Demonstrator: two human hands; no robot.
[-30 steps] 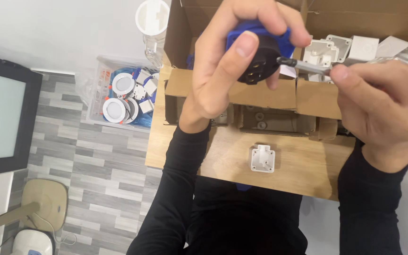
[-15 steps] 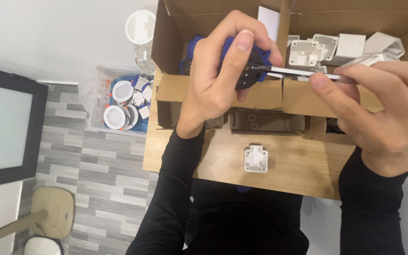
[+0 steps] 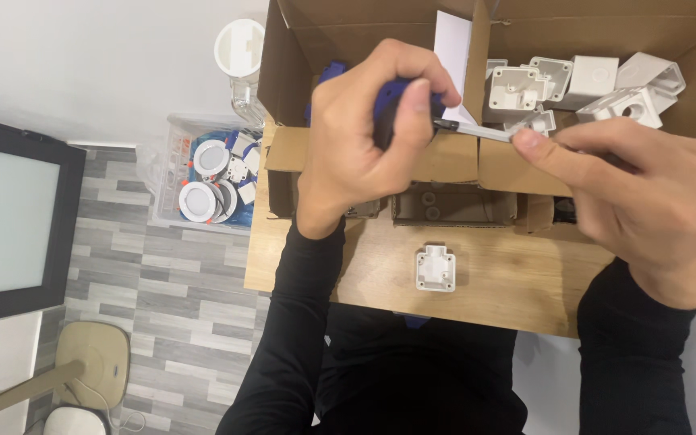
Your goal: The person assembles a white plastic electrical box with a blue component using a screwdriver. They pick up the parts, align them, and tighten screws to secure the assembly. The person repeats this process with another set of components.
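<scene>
Seen from the head camera, looking down. Left hand near the middle, a bit toward 11 o'clock, fingers curled tight around the blue and black handle of a screwdriver. Silver shaft of the screwdriver sticking out toward 3 o'clock. Right hand at 3 o'clock, fingertips pressed together and pinching the tip end of that shaft; hard to tell if something tiny sits between them. Both hands held up above the front flaps of a big brown cardboard box. Inside the box at 1 o'clock, a heap of small white plastic boxes and a white sheet of paper. Just below the middle, one small white plastic part lying alone on the wooden desk, well apart from both hands. Black sleeves running down to 6 o'clock. At 10 o'clock, down on the grey floor, a clear bin full of round white lamps. At 12 o'clock, a bit to the left, a white round lid. At 9 o'clock, a dark framed panel.
</scene>
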